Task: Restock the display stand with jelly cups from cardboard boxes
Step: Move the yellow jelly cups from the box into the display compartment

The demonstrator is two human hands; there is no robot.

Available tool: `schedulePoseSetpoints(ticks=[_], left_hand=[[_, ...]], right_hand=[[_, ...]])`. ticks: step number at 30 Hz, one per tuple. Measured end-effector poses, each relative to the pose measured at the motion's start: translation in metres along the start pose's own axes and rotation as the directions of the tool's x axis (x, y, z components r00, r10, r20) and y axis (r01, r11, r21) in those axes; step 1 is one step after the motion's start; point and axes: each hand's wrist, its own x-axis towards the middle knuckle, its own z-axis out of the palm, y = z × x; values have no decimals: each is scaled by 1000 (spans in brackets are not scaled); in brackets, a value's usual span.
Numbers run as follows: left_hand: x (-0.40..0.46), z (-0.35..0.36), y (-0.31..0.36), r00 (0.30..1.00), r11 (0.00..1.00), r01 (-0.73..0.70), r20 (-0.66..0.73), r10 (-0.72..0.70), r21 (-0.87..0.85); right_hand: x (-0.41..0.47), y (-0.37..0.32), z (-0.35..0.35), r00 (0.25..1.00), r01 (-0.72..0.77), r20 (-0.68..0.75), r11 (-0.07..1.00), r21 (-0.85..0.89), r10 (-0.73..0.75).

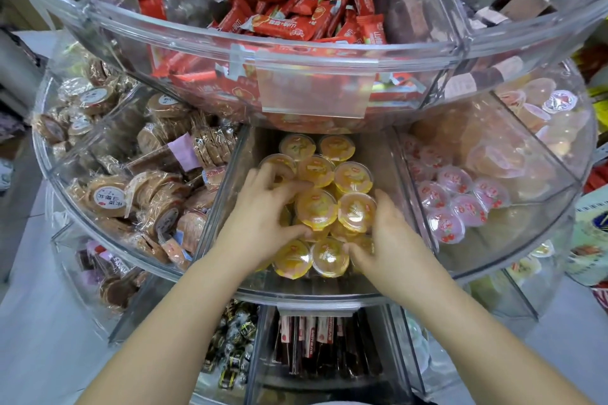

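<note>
Both hands (263, 207) (388, 233) among orange jelly cups (316, 207) — compartment crowded.

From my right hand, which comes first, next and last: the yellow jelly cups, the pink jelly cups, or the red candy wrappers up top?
From the right hand:
1. Yellow jelly cups, middle compartment, touching the hand.
2. Pink jelly cups, next compartment to the right.
3. Red candy wrappers, upper tier, farthest back.

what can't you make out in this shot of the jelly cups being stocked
- Head view: the back of the yellow cups' bin lies under the upper tier, so the count is unknown.
- Left hand and right hand cover cups; whether the fingers grip any is unclear.
- Lid print is too small to read.
- Pink cups blur behind the clear wall.
- No cardboard boxes in frame.
</note>
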Motion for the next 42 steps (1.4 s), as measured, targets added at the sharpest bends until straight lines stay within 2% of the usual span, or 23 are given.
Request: schedulePoseSetpoints(ticks=[3, 6, 8, 12, 18, 20, 23, 25, 27, 30, 33, 36, 40, 42], left_hand=[[-2, -6, -3, 999, 998, -28, 24, 27, 57], [-3, -1, -4, 985, 969, -23, 171, -21, 248], [-3, 3, -5, 974, 961, -17, 223, -47, 277], [0, 1, -4, 991, 996, 29, 127, -39, 83], [-5, -4, 0, 997, 996, 78, 28, -76, -53], [-13, -11, -1, 998, 998, 61, -13, -61, -8], [-24, -15, 4, 993, 977, 107, -72, -95, 185], [-25, -13, 8, 988, 938, 156, -65, -143, 309], [-24, -12, 9, 991, 922, 136, -59, -123, 361], [-26, -14, 5, 997, 945, 62, -57, -46, 321], [-27, -15, 3, 998, 944, 10, -69, 13, 329], [-26, -14, 4, 998, 954, 16, -61, 3, 300], [-27, -11, 7, 994, 942, 94, -76, -74, 321], [-31, -9, 6, 992, 956, 95, -104, -69, 277]], right_hand=[[-9, 0, 0, 979, 139, -119, 967, -212, -167], [-1, 1, 0, 967, 191, -102, 931, -312, -233], [7, 2, 1, 966, 206, -79, 918, -340, -246], [13, 3, 1, 954, 245, -86, 911, -333, -288], [15, 0, 4, 943, 245, -130, 902, -354, -307], [15, -1, 2, 929, 279, -133, 892, -357, -344], [16, -5, 1, 880, 372, -141, 842, -391, -454], [19, -11, 3, 859, 410, -124, 813, -412, -497], [23, -15, 6, 838, 450, -97, 782, -432, -536], [29, -14, 9, 808, 498, -80, 748, -440, -584], [33, -13, 11, 806, 483, -108, 753, -446, -581], [35, -14, 15, 819, 465, -124, 774, -430, -560], [34, -13, 13, 841, 463, -93, 797, -386, -533], [32, -10, 8, 855, 451, -111, 833, -321, -506]])
